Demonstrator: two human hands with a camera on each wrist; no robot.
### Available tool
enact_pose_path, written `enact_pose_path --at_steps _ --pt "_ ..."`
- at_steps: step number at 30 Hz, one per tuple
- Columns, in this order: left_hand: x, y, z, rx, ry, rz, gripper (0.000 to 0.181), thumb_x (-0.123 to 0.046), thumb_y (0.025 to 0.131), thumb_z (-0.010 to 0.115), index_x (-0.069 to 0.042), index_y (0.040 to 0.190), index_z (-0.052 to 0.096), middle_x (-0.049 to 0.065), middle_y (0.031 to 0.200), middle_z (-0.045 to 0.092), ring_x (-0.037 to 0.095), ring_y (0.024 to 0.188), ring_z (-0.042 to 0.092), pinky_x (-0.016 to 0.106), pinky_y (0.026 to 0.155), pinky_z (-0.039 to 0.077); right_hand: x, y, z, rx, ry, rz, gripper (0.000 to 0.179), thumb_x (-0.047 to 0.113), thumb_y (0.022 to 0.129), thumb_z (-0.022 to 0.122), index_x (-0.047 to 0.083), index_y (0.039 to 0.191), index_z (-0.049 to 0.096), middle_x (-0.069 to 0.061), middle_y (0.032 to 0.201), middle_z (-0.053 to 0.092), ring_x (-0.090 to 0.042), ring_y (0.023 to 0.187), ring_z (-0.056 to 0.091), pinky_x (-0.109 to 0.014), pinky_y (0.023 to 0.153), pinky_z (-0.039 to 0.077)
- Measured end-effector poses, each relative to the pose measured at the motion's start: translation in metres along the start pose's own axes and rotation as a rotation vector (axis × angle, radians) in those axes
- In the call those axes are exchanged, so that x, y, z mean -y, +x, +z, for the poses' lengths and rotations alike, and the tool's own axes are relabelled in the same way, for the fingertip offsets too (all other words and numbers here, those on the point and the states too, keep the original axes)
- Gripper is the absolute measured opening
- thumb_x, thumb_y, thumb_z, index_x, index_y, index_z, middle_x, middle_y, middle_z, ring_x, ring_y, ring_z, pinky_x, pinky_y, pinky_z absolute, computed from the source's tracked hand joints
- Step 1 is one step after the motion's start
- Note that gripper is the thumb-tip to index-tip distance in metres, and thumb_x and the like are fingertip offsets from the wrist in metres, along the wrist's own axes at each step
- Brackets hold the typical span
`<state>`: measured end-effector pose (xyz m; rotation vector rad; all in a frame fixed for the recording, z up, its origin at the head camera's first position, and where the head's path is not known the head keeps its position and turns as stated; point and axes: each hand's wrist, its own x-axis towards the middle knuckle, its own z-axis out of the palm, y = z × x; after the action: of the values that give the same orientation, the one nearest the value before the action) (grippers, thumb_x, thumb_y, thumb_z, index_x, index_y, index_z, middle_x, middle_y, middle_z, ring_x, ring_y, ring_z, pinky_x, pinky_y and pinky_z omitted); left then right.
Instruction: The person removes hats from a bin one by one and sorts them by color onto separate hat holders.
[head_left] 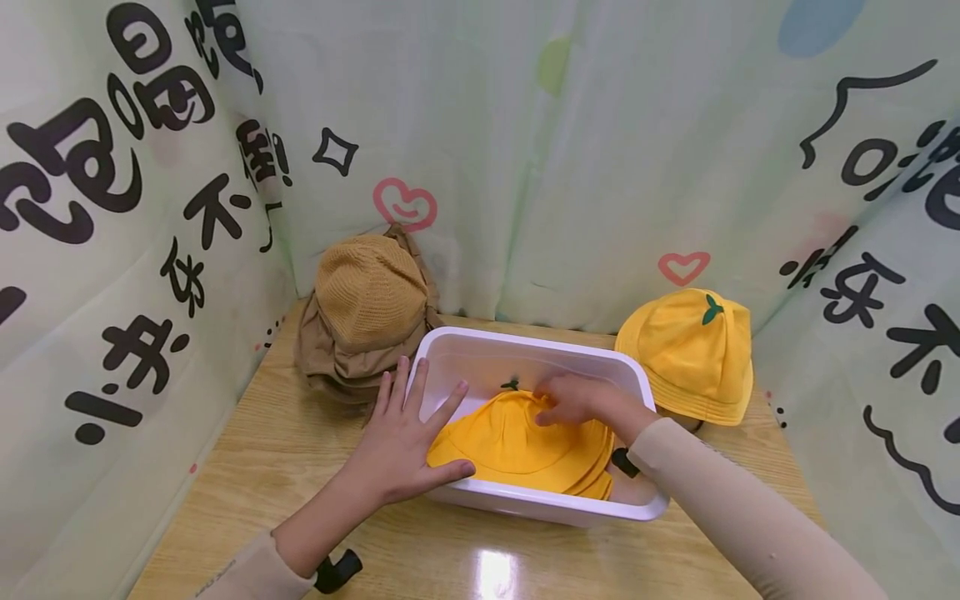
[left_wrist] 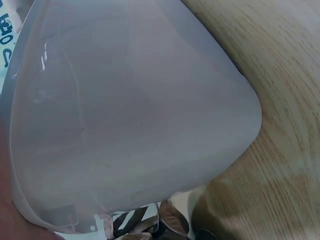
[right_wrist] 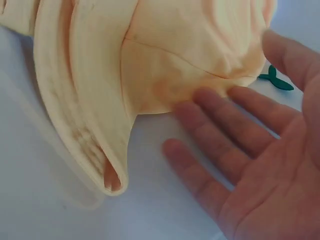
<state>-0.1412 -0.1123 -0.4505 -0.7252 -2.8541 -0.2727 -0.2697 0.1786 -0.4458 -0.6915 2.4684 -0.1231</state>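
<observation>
A white plastic tub [head_left: 525, 337] holds a few stacked yellow bucket hats [head_left: 498, 437], the top one with a small green sprout [head_left: 513, 384] on its crown. My left hand [head_left: 397, 454] is spread over the tub's left rim, fingers straight and thumb apart. Inside the tub, my right hand [head_left: 588, 400] is at the crown of the top hat. Seen from the right wrist, its fingers [right_wrist: 215, 135] are nearly straight beside the hat's crown [right_wrist: 175, 75], thumb apart. The left wrist view is mostly filled by the tub's outer wall [left_wrist: 130, 110].
Brown hats [head_left: 367, 308] are piled behind the tub on the left. Another yellow hat [head_left: 690, 354] with a green sprout sits at the back right. All stand on a wooden table [head_left: 255, 467], with printed curtains [head_left: 465, 125] around its back and sides.
</observation>
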Motion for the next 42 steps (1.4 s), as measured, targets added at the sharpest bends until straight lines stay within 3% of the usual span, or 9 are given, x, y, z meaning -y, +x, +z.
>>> enact_pose_path --at_steps 3,8,13,21,28,31,36,39,42 --pt "0.000 0.000 0.000 0.006 0.019 0.002 0.096 -0.091 0.082 0.020 -0.036 0.160 0.014 0.031 0.163 0.006 0.049 0.149 -0.011 0.067 0.117 0.005 0.003 0.001 0.000 -0.046 -0.066 0.005 0.041 0.035 0.092 0.070 0.011 0.126 0.066 -0.007 0.115 0.067 -0.023 0.095 0.058 -0.043 0.091 0.050" --pt "-0.001 0.001 -0.001 0.021 0.055 0.009 0.098 -0.090 0.083 0.023 -0.031 0.161 0.016 0.030 0.163 0.006 0.049 0.149 -0.009 0.068 0.117 0.007 0.013 0.000 0.000 -0.069 -0.191 0.038 0.036 0.039 0.091 0.070 0.020 0.122 0.071 -0.004 0.124 0.067 -0.027 0.111 0.061 -0.049 0.099 0.048" --pt "-0.001 0.001 -0.002 0.033 0.081 0.011 0.098 -0.087 0.086 0.027 -0.025 0.161 0.017 0.031 0.162 0.007 0.050 0.149 -0.007 0.067 0.117 0.010 0.021 0.002 0.003 -0.066 -0.260 -0.032 0.032 0.035 0.093 0.070 0.019 0.120 0.073 -0.004 0.123 0.068 -0.028 0.113 0.062 -0.049 0.101 0.047" --pt "-0.002 0.002 -0.003 0.052 0.044 -0.004 0.102 -0.086 0.085 0.035 -0.018 0.161 0.021 0.030 0.163 0.006 0.048 0.150 -0.006 0.066 0.118 0.007 0.030 0.003 0.010 -0.223 -0.511 -0.191 0.011 0.025 0.091 0.070 0.015 0.094 0.072 -0.002 0.089 0.064 -0.022 0.075 0.057 -0.039 0.074 0.054" --pt "-0.001 0.001 -0.002 0.039 0.067 -0.004 0.109 -0.087 0.084 0.033 -0.008 0.158 0.026 0.029 0.163 0.010 0.047 0.151 -0.003 0.064 0.118 0.010 0.036 0.007 0.015 -0.242 -0.628 -0.182 0.013 0.027 0.091 0.069 0.017 0.082 0.066 0.001 0.086 0.048 -0.017 0.070 0.049 -0.029 0.063 0.048" --pt "-0.002 0.001 -0.002 0.033 0.068 -0.002 0.109 -0.087 0.084 0.036 -0.008 0.158 0.027 0.030 0.163 0.010 0.047 0.150 -0.004 0.065 0.118 0.010 0.037 0.008 0.016 -0.225 -0.673 -0.169 0.015 0.026 0.091 0.068 0.015 0.080 0.066 0.001 0.087 0.047 -0.018 0.073 0.049 -0.029 0.066 0.048" --pt "-0.003 0.002 -0.001 0.035 0.072 0.000 0.109 -0.086 0.083 0.037 -0.008 0.158 0.026 0.030 0.162 0.010 0.047 0.150 -0.004 0.064 0.118 0.009 0.039 0.009 0.016 -0.133 -0.661 -0.110 0.016 0.030 0.092 0.067 0.015 0.092 0.071 0.001 0.092 0.048 -0.020 0.089 0.048 -0.032 0.083 0.045" --pt "-0.002 0.002 -0.001 0.044 0.074 -0.002 0.109 -0.087 0.083 0.037 -0.009 0.159 0.024 0.030 0.163 0.009 0.046 0.150 -0.006 0.064 0.119 0.008 0.038 0.009 0.016 -0.116 -0.640 -0.140 0.019 0.032 0.093 0.066 0.013 0.090 0.071 -0.002 0.091 0.046 -0.021 0.086 0.046 -0.033 0.079 0.041" --pt "-0.002 0.002 -0.001 0.044 0.073 -0.004 0.110 -0.087 0.083 0.037 -0.009 0.159 0.022 0.030 0.163 0.009 0.046 0.151 -0.006 0.063 0.119 0.009 0.038 0.008 0.016 -0.083 -0.519 -0.152 0.022 0.034 0.092 0.067 0.013 0.088 0.071 -0.005 0.092 0.045 -0.021 0.081 0.043 -0.033 0.073 0.039"
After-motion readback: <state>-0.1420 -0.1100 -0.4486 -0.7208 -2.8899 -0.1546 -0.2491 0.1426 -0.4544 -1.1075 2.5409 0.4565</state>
